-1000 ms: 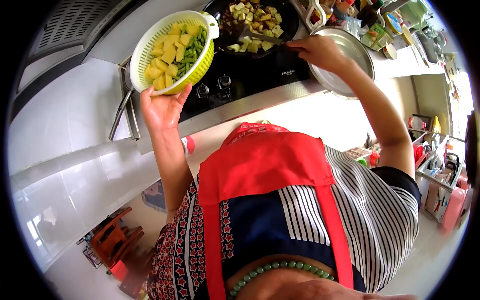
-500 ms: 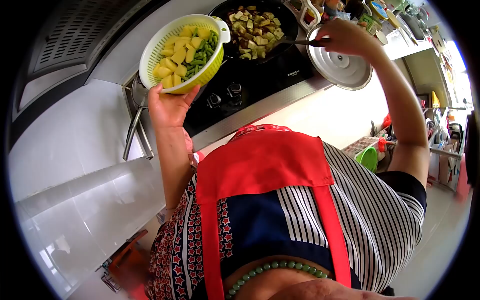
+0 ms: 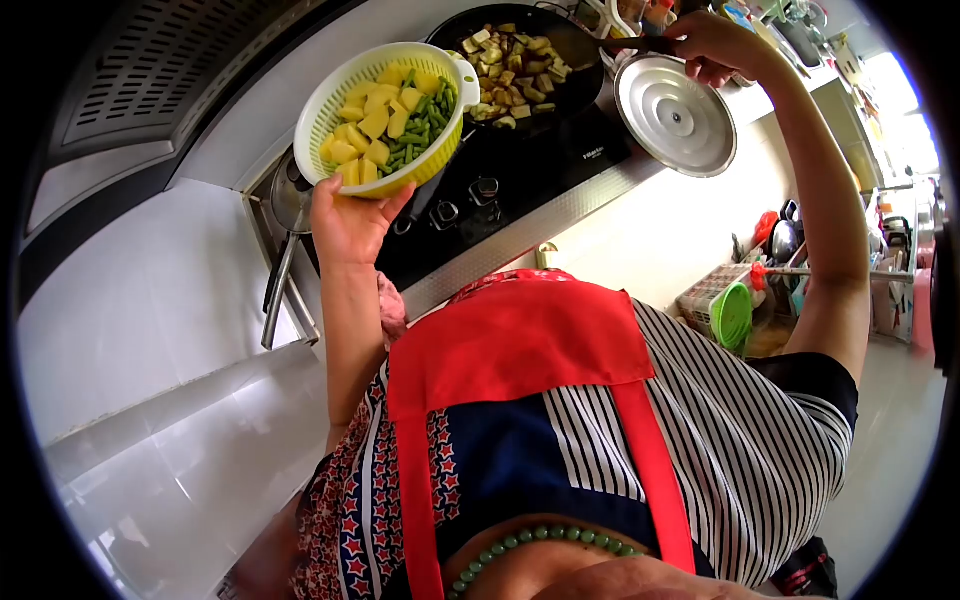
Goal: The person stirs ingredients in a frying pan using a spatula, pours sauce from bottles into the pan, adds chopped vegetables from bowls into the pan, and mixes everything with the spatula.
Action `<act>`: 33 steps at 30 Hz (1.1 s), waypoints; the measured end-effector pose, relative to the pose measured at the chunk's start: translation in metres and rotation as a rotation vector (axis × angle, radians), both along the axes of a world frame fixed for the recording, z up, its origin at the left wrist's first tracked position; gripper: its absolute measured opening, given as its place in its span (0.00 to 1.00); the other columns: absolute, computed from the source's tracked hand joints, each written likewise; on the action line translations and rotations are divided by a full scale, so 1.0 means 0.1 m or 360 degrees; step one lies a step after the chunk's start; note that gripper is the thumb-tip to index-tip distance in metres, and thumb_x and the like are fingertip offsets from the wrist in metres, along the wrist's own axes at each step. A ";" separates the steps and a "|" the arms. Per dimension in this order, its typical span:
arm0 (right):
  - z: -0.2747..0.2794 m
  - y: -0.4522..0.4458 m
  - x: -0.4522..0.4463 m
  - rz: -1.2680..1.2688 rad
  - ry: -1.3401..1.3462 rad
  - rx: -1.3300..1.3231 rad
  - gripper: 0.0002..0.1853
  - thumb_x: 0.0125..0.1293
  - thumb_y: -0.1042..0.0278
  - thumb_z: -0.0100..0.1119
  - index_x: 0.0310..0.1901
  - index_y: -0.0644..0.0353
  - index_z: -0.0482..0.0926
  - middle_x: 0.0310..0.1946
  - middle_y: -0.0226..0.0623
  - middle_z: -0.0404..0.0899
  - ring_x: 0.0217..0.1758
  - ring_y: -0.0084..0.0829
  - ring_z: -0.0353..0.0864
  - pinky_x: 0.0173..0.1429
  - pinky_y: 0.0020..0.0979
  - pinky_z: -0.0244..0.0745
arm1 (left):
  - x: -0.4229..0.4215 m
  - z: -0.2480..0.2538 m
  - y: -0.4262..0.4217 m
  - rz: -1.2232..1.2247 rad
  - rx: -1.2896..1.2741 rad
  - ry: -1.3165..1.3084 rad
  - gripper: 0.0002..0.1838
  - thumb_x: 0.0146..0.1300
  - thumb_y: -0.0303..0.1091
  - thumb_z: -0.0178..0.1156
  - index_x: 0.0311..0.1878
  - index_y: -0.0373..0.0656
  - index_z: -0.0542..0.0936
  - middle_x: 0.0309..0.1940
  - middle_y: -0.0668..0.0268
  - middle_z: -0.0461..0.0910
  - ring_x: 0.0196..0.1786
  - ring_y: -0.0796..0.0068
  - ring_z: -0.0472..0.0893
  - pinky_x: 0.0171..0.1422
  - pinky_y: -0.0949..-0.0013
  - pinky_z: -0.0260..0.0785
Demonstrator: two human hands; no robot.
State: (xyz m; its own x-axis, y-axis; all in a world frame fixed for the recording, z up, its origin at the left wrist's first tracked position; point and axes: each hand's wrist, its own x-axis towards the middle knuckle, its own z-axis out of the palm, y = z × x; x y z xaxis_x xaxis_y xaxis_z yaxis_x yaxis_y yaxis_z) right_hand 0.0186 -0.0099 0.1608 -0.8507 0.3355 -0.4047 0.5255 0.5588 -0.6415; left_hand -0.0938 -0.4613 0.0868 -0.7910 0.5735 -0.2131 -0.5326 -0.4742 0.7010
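With fingers of left hand (image 3: 350, 232), grasping the basket (image 3: 425, 168) at 11 o'clock; with those of right hand (image 3: 722, 45), the spatula (image 3: 638, 44) at 1 — could spill vegetables (image 3: 375, 122) onto the stove (image 3: 545, 175) through a one-handed slip.

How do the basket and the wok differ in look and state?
The basket is yellow and white; the wok is black. The left hand holds the basket; the wok sits on the stove. The basket holds yellow chunks and green pieces; the wok, brownish chunks. Both hold cut food.
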 end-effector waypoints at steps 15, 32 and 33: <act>-0.98 0.35 -0.47 0.0362 -0.0002 -0.0149 0.20 0.60 0.70 0.58 0.56 0.52 0.77 0.21 0.27 0.77 0.12 0.13 0.64 0.12 0.17 0.52 | 0.03 -0.13 0.09 0.0189 0.0084 -0.0025 0.35 0.56 0.41 0.54 0.67 0.42 0.58 0.64 0.55 0.63 0.63 0.47 0.68 0.56 0.40 0.73; -1.03 0.78 -2.07 0.0778 -0.0250 -0.0409 0.22 0.53 0.70 0.66 0.53 0.57 0.79 0.30 0.33 0.82 0.23 0.21 0.76 0.25 0.24 0.72 | 0.10 -0.10 0.15 0.0359 0.0045 -0.0100 0.33 0.59 0.40 0.50 0.68 0.42 0.58 0.65 0.54 0.63 0.64 0.47 0.67 0.56 0.39 0.72; -0.82 0.65 -1.98 0.0895 -0.0219 -0.0213 0.23 0.52 0.70 0.67 0.53 0.56 0.80 0.31 0.33 0.83 0.24 0.22 0.76 0.27 0.25 0.73 | 0.10 -0.10 0.16 0.0360 0.0042 -0.0096 0.33 0.59 0.40 0.50 0.68 0.42 0.57 0.65 0.54 0.62 0.64 0.46 0.66 0.56 0.39 0.72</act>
